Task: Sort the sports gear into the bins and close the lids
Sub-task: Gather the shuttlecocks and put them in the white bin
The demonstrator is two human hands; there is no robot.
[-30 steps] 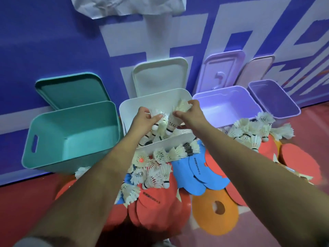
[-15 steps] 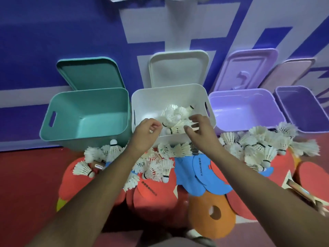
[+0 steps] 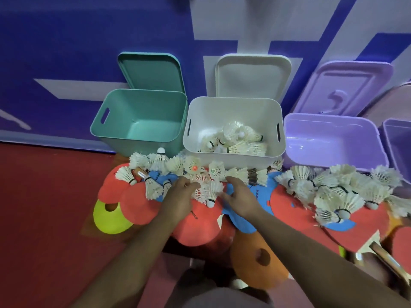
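Loose shuttlecocks (image 3: 200,177) lie heaped on the floor just in front of the white bin (image 3: 233,100), and a smaller batch (image 3: 238,142) already sits inside it. A person leans over the heap with both bare arms stretched out. The left hand (image 3: 180,196) has its fingers bent down into the feathers; I cannot tell whether they have closed on one. The right hand (image 3: 241,197) is beside it with fingers spread apart and thumb out, resting on the heap and holding nothing. Under the shuttlecocks, nearer the person than the white bin, are red and blue paddles (image 3: 195,227), a yellow cone (image 3: 109,218) and an orange cone (image 3: 258,263). A teal bin (image 3: 142,94) stands left of the white bin and a purple bin (image 3: 329,117) right of it, both bare inside. Behind the white bin its lid (image 3: 251,76) leans on the wall. This looks like the shuttlecock stage, early on: next, gather a loose handful without crushing feathers and lift it over the white bin's front rim.
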